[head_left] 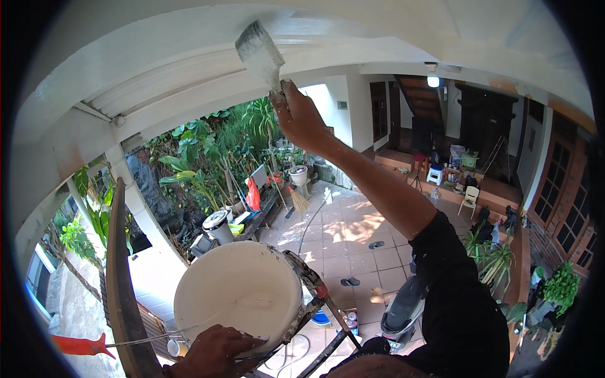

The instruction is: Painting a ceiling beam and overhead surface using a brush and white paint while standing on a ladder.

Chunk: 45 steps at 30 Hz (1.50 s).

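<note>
My right hand (pixel 301 120) is raised and closed round the handle of a wide, paint-smeared paintbrush (pixel 261 55). The bristles point up at the white ceiling (pixel 183 31); whether they touch it I cannot tell. Low in view, my left hand (pixel 217 353) grips the near rim of a large white bucket (pixel 217 277), with its fingers over the edge. Inside the bucket lies some pale paint (pixel 258 302), and a thin wire crosses its near side. Paint specks show on my right hand and forearm.
A paint-spattered metal ladder (pixel 318 286) stands right beside the bucket. On the left rises a wooden post (pixel 120 271). Far below, the tiled floor (pixel 334 239) holds sandals (pixel 350 281), a parked motorbike (pixel 403 309) and a broom (pixel 299 201). Plants (pixel 214 157) line the far left side.
</note>
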Tool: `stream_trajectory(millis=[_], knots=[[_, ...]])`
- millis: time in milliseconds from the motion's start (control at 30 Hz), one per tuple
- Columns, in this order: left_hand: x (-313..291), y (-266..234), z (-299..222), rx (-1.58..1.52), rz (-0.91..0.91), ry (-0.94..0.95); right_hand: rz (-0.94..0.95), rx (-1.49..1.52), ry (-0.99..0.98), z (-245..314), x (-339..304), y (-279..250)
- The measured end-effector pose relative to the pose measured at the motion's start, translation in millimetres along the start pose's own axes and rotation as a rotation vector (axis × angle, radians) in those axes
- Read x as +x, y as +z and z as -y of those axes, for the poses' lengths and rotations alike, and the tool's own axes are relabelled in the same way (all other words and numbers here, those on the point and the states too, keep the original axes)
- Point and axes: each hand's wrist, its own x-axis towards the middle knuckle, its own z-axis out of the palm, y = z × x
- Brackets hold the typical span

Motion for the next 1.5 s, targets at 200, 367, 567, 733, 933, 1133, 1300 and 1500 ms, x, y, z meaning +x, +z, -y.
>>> stream_trajectory(millis=[200,367,567,733,933,1133,1300,1500], knots=[[8.0,-7.5,-11.4,-0.045,0.002,-0.066,-0.214,-0.164,-0.078,-85.8,35.9,-87.4],[6.4,-4.3,-7.5,-0.006,-0.031,0.032,-0.294,-0.195,0.086,-154.2,30.3,-135.2],[8.0,-6.9,-11.5,-0.047,-0.038,-0.053,-0.392,-0.213,0.295,-209.0,17.4,-149.4],[7.3,-5.1,-9.7,-0.048,-0.014,-0.073,-0.415,-0.052,0.494,-180.7,28.2,-120.8],[7.0,-4.4,-11.4,-0.03,-0.007,-0.043,-0.363,0.066,0.254,-55.8,35.4,-62.2],[5.2,-2.0,-6.0,-0.086,-0.032,-0.062,-0.218,-0.182,-0.005,36.3,2.8,-26.1],[6.4,-7.5,-10.7,-0.076,-0.02,-0.088,-0.032,-0.074,-0.043,50.5,-17.9,-9.6],[5.9,-8.0,-11.5,-0.06,-0.005,-0.097,0.049,-0.085,-0.03,-22.9,12.4,-3.3]])
